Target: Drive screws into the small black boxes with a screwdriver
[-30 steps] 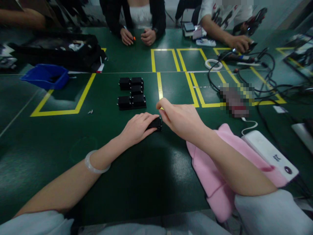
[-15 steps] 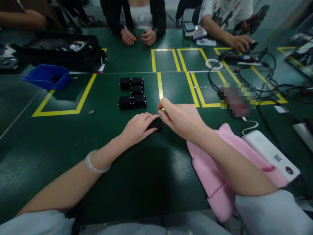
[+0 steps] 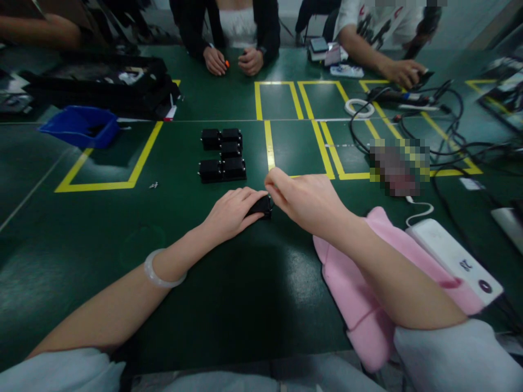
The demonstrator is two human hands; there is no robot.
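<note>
My left hand [image 3: 235,212] is closed around a small black block [image 3: 260,207] on the green table, its thumb along the near side. Just above the block's right end is my right hand [image 3: 304,198], fingers pinched together; whatever they hold, if anything, is hidden. Beyond my left hand several similar black blocks [image 3: 223,167] with small shiny bits at their ends sit in a cluster. To the left lie some tiny metal pieces [image 3: 153,185], perhaps screws.
A blue scoop-shaped bin [image 3: 81,128] and a long black tray [image 3: 102,87] stand at left. At right are a pink cloth item [image 3: 355,288], a white power bank [image 3: 453,261] and black cables [image 3: 457,144]. Yellow tape [image 3: 267,144] marks the table. Co-workers sit across.
My right hand has turned slightly at the block's right end. My left hand keeps its hold on the block. A co-worker's raised dark object at upper right is no longer visible.
</note>
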